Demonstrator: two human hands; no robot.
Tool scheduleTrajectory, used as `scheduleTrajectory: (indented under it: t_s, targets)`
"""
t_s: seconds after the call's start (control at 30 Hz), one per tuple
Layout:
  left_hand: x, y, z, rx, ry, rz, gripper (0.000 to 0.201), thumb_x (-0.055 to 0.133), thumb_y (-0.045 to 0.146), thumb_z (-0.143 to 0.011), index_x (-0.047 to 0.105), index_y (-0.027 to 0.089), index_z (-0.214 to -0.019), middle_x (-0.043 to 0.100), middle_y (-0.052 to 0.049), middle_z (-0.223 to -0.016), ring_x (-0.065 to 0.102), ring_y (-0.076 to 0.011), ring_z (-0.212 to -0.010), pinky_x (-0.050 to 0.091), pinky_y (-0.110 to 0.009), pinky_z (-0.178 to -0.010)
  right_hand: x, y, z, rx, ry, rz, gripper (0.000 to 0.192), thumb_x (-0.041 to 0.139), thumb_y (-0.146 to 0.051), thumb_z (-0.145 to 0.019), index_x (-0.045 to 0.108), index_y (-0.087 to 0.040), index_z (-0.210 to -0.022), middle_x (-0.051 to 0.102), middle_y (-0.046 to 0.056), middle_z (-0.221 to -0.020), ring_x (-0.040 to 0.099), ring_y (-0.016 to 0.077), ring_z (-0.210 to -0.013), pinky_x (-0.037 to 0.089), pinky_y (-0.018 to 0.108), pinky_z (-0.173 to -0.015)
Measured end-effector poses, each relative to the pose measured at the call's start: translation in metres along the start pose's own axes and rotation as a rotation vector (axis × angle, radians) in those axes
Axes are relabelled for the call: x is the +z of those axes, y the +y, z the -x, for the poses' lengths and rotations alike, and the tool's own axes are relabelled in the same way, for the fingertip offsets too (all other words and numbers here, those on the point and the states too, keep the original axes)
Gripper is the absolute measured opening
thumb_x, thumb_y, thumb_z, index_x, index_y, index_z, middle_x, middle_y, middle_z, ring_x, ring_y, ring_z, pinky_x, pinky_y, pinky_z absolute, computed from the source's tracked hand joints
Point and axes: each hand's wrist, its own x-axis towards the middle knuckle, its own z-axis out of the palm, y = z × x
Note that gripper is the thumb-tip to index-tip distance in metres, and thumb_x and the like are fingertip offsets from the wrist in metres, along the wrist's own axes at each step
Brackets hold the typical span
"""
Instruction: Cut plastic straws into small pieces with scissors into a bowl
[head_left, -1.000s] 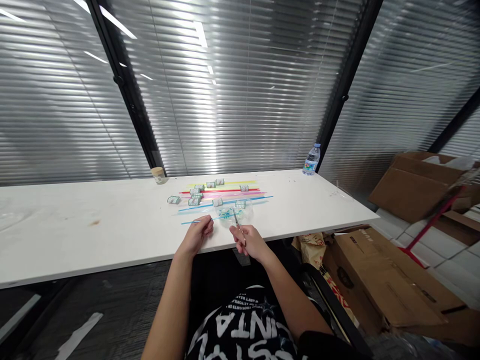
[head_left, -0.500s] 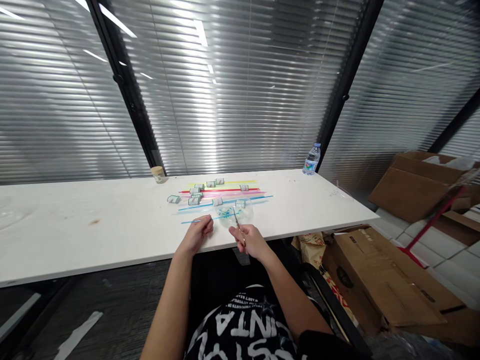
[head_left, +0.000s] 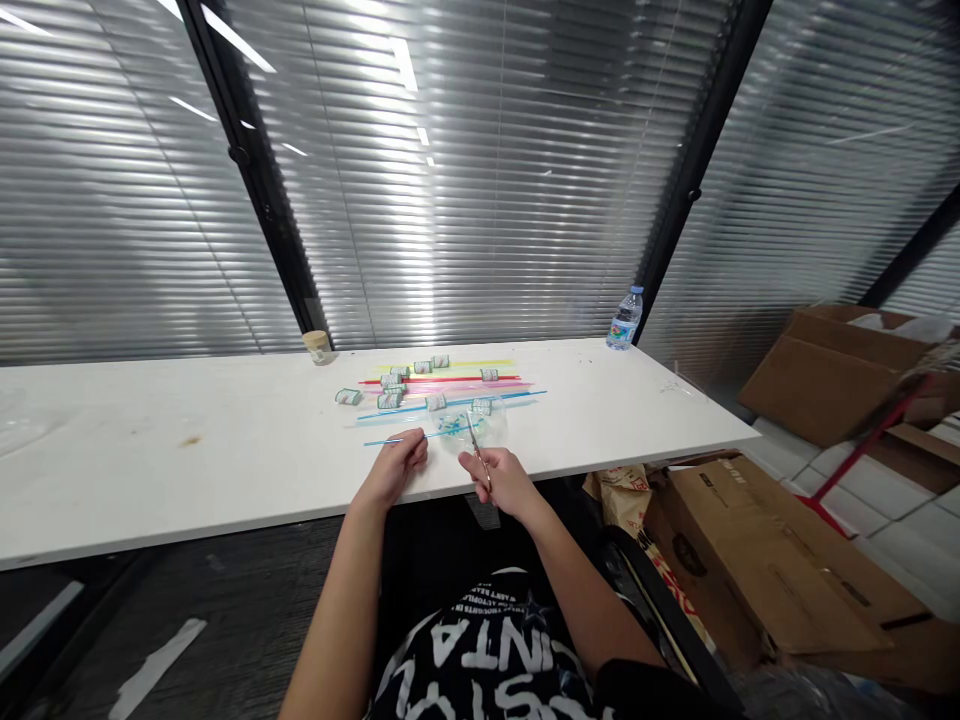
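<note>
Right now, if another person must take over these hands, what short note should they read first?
Left hand: pinches a blue straw flat on the white table.
Right hand: holds scissors, blades pointing over a clear dish with small blue bits inside.
Behind: more coloured straws lie in rows, with small rolls among them. A water bottle stands at the far edge.
Done: some bits are already in the dish.
Left: the held straw looks long, and the other straws look whole.
</note>
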Motion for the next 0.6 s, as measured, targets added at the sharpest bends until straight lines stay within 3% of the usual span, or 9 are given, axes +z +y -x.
scheduleTrajectory:
  t_s: [0.6]
  targets:
    - [0.0006, 0.0016, 0.0006, 0.01, 0.001, -0.011, 0.048, 0.061, 0.049, -0.079, 0.036, 0.019, -0.051, 0.029, 0.005, -0.052, 0.031, -0.0088, -0.049, 0.027, -0.024, -0.048, 0.0001, 0.0026, -0.0013, -0.047, 0.031, 0.041, 0.054, 0.057, -0.066, -0.08, 0.044, -0.02, -0.055, 0.045, -0.003, -0.041, 0.042, 0.0103, -0.042, 0.033, 0.025, -0.051]
